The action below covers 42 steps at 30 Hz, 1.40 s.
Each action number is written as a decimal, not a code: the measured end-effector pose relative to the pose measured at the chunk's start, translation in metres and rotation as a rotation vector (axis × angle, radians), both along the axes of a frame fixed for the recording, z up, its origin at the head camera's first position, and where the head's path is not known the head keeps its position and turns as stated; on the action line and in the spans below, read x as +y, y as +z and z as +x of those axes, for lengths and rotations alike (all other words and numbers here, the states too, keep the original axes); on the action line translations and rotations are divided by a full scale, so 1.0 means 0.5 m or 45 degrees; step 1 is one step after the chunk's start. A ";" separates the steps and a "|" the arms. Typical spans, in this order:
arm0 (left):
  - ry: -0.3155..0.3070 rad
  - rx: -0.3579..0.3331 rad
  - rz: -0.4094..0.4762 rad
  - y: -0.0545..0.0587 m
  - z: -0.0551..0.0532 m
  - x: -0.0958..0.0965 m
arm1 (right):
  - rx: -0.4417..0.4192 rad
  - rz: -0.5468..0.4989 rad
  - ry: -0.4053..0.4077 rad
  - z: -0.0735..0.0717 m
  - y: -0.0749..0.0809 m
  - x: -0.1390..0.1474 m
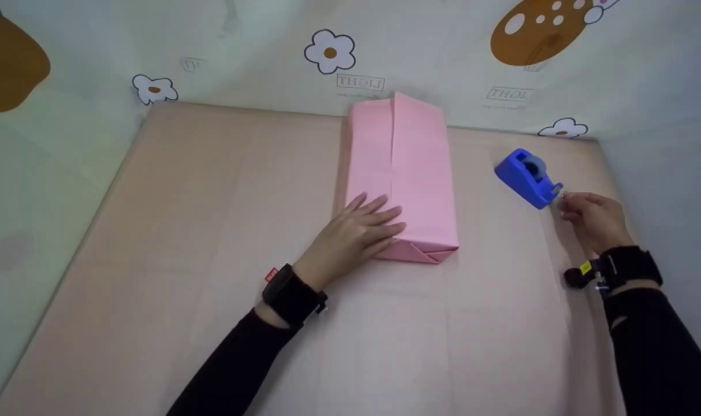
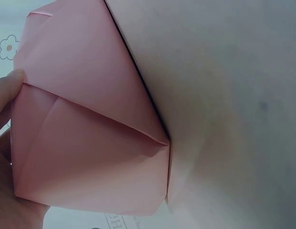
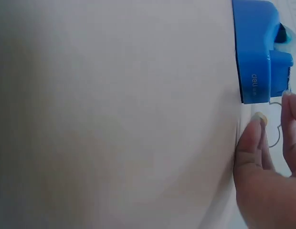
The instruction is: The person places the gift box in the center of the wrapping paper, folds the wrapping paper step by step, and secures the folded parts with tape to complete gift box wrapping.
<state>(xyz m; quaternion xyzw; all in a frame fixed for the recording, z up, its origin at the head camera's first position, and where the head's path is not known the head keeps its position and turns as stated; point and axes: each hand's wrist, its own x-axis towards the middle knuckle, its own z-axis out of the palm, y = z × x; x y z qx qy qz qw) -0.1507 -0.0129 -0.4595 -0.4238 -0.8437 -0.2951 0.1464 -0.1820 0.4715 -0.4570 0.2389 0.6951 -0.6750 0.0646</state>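
Observation:
A box wrapped in pink paper (image 1: 422, 173) lies on the table, a lengthwise paper edge along its top. My left hand (image 1: 356, 234) rests on its near part, fingers spread over the top. In the left wrist view the folded end of the pink box (image 2: 105, 157) shows, the hand along its side. To the right of the box stands a blue tape dispenser (image 1: 524, 179) holding a roll of tape (image 1: 535, 167). My right hand (image 1: 599, 216) is at the dispenser's cutter end. In the right wrist view one fingertip (image 3: 287, 95) is right at the cutter, the thumb apart below it.
A light pinkish cover spreads over the table (image 1: 212, 202). Behind and at the sides hangs a pale curtain (image 1: 258, 58) printed with flowers and brown shapes. The box's far end reaches the table's back edge; the dispenser stands near the right edge.

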 end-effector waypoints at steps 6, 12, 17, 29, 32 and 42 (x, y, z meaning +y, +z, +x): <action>0.007 -0.014 -0.013 0.001 0.002 0.001 | -0.071 -0.188 0.121 -0.004 0.011 0.020; 0.009 -0.006 -0.010 0.002 0.004 0.004 | -0.154 -0.202 0.180 -0.014 0.015 0.037; -0.008 0.012 -0.004 0.003 0.004 0.009 | -0.208 -0.217 0.187 -0.017 0.019 0.050; 0.004 0.014 -0.027 0.004 0.004 0.006 | -0.242 -0.150 0.182 -0.023 0.018 0.040; 0.001 0.018 -0.019 0.003 0.002 0.004 | -0.260 -0.153 0.179 -0.026 0.018 0.036; -0.005 0.015 -0.017 0.002 -0.001 0.002 | -0.363 -0.070 0.182 -0.041 0.028 0.029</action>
